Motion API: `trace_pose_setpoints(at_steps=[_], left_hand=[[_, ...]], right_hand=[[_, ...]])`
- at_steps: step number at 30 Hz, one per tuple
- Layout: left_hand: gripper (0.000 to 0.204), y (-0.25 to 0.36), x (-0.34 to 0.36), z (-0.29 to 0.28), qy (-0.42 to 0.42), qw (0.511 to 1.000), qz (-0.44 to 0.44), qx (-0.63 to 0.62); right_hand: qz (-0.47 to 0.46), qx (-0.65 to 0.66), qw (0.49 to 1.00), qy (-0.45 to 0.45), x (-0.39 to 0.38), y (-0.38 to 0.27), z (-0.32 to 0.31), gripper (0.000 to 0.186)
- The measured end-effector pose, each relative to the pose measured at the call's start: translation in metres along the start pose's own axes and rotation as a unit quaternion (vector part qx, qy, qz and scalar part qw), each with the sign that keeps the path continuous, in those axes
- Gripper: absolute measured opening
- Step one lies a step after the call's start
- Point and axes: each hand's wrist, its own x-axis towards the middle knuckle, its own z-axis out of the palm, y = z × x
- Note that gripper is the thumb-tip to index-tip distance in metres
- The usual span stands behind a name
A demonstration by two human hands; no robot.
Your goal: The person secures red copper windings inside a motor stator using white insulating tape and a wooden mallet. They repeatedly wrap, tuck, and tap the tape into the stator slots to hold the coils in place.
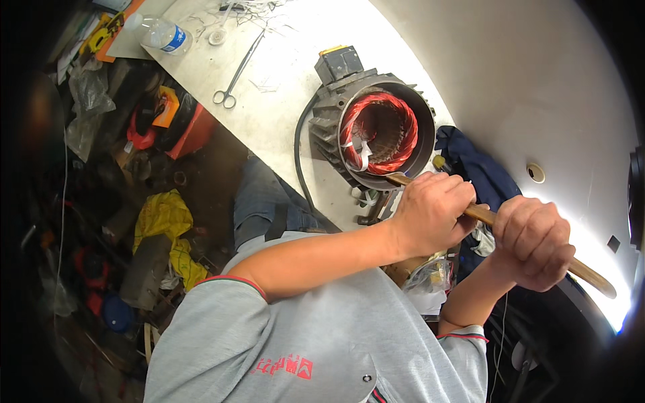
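A finned grey motor housing (326, 127) lies on the table with its open end toward me. Inside its bore runs a ring of red copper winding (407, 131), with white tape (363, 156) hanging from its lower left. I grip a long flat wooden stick (591, 277) in both fists. Its far tip touches or nearly touches the bottom of the winding at the housing rim; the exact contact is hard to see. My left hand (435, 209) is closed around the stick near that tip. Farther back, my right hand (534, 240) is wrapped around it.
Scissors (235, 74), a plastic bottle (161, 35) and loose wires lie on the white table (269, 114). A black cable (299, 148) runs down from the housing. Dark blue cloth (480, 161) is bunched beside my hands. Cluttered tools and a yellow bag (161, 218) fill the floor at left.
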Motion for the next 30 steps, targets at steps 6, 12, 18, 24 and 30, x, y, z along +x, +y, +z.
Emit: trace_pose_setpoints(at_steps=[6,12,18,24,30], left_hand=[[0.034,-0.002,0.003,-0.001,-0.092,0.995,0.0,0.035],[0.041,0.006,0.01,0.0,0.02,0.999,0.025,0.035],[0.041,-0.003,0.003,-0.012,-0.116,0.992,0.029,0.028],[0.037,-0.003,0.014,-0.022,-0.135,0.991,0.005,0.01],[0.039,-0.002,0.004,-0.028,-0.138,0.989,0.045,0.031]], right_hand=[[-0.105,-0.103,0.918,0.368,-0.04,0.011,0.056,0.055],[-0.028,-0.001,0.986,0.162,-0.014,0.001,0.015,0.054],[-0.086,-0.094,0.919,0.372,-0.047,0.01,0.06,0.057],[-0.045,-0.028,0.961,0.271,-0.024,0.01,0.041,0.054],[-0.083,-0.043,0.956,0.279,-0.043,0.011,0.056,0.057]])
